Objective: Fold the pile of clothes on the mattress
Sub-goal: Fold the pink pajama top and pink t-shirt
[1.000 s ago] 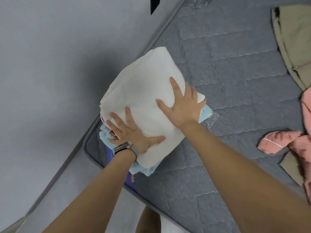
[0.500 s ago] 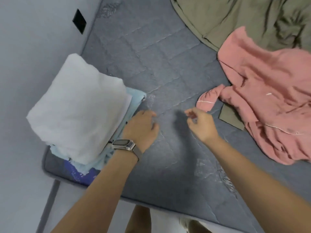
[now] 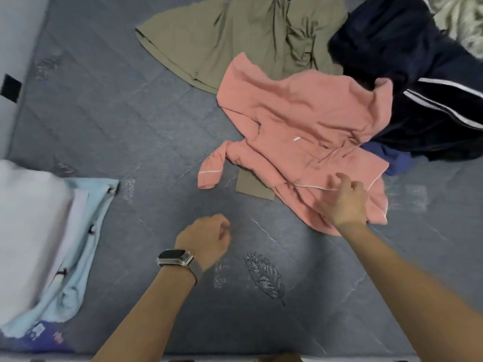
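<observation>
The right hand (image 3: pixel 349 202) hovered over the near edge of the pink top (image 3: pixel 300 126), fingers loosely spread and reaching down; its grip looked open, though motion blur made it hard to say whether the fingertips already touched the cloth. The left hand (image 3: pixel 206 239) hung over bare mattress (image 3: pixel 104 113), well apart from any garment, fingers loosely curled and holding nothing. The pink top lay crumpled in the middle of the mattress, one sleeve trailing toward the left, its far side overlapping the olive garment (image 3: pixel 235 35) and its right side tucked against the navy garment (image 3: pixel 418 61); a small olive flap (image 3: pixel 254 185) showed from under its near edge. That overlap was the main risk: a one-handed pull on the hem would probably drag the olive piece along or catch the navy one, tangling the pile further. Grabbing only one bunched layer could also lift the top twisted, with sleeves caught inside, so it would not lie flat for folding. At the left edge sat the folded stack (image 3: pixel 39 231), white on light blue, close to the mattress corner; a wide sweep of the left arm, or a garment flung open toward it, could topple or nudge it over the edge.
</observation>
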The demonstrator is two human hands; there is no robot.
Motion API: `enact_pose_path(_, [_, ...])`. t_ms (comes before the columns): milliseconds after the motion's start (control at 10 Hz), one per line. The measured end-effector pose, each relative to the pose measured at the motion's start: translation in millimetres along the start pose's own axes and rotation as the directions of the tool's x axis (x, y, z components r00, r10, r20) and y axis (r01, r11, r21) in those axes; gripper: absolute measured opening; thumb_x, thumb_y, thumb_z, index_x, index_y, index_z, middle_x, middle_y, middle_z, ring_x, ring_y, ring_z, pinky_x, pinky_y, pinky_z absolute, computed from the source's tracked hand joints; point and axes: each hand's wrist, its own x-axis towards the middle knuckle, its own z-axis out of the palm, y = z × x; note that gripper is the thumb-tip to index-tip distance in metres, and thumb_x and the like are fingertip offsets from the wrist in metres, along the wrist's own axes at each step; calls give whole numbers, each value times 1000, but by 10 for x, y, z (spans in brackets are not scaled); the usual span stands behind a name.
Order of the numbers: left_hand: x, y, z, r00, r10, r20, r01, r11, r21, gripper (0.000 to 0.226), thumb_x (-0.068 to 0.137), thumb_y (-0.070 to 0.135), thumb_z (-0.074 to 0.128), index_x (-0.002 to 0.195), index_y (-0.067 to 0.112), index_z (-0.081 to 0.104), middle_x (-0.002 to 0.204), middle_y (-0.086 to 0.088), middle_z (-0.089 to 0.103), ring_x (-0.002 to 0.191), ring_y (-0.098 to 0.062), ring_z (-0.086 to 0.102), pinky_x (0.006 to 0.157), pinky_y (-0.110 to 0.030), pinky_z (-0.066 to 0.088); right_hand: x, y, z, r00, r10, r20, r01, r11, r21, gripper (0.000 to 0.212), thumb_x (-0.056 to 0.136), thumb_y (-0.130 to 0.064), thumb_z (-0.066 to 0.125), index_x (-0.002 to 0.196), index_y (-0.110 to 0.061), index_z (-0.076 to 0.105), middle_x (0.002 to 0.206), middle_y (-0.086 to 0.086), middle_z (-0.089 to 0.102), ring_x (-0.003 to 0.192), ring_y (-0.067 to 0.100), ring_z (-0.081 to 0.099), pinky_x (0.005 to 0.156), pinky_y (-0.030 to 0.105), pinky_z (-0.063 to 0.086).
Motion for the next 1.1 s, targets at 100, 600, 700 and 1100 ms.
enact_pose_path(100, [66, 185, 132, 1000, -5, -5, 4, 999, -37, 23, 93, 27, 52, 114, 26, 60, 109, 8, 66, 100, -14, 62, 88, -35, 51, 260, 103, -53, 999, -1, 32, 5, 990, -140, 88, 68, -33, 79, 141, -43, 31, 128, 13, 33, 115, 35, 36, 99, 44, 37])
enact_pose_path(600, [58, 778, 638, 1000, 4, 1, -4, 995, -101, 35, 92, 24, 55, 127, 26, 51, 119, 6, 61, 101, -10, 61, 92, -29, 49, -25, -19, -190, 989, -22, 149, -65, 830, 553, 40, 104, -20, 38, 65, -18, 44, 71, 5, 53, 79, 22, 49, 69, 30, 32])
enact_pose_path(700, [-17, 992, 668, 999, 32, -19, -35, 968, -249, 53, 85, 33, 64, 133, 24, 43, 121, 5, 56, 97, -9, 60, 88, -23, 46, -313, -228, -400, 918, 58, 393, -364, 515, 776, 34, 102, -26, 42, 78, -22, 65, 91, 0, 68, 90, 15, 60, 87, 26, 45])
enact_pose_path(1100, [-1560, 1143, 488, 987, 159, -12, -140, 831, -539, 21, 82, 23, 66, 99, 15, 56, 87, 11, 61, 82, -11, 60, 66, -2, 41, -2247, -437, -1342, 812, -356, 463, -411, 215, 886, 27, 68, -10, 58, 96, -12, 59, 88, 14, 59, 69, 21, 54, 61, 32, 45])
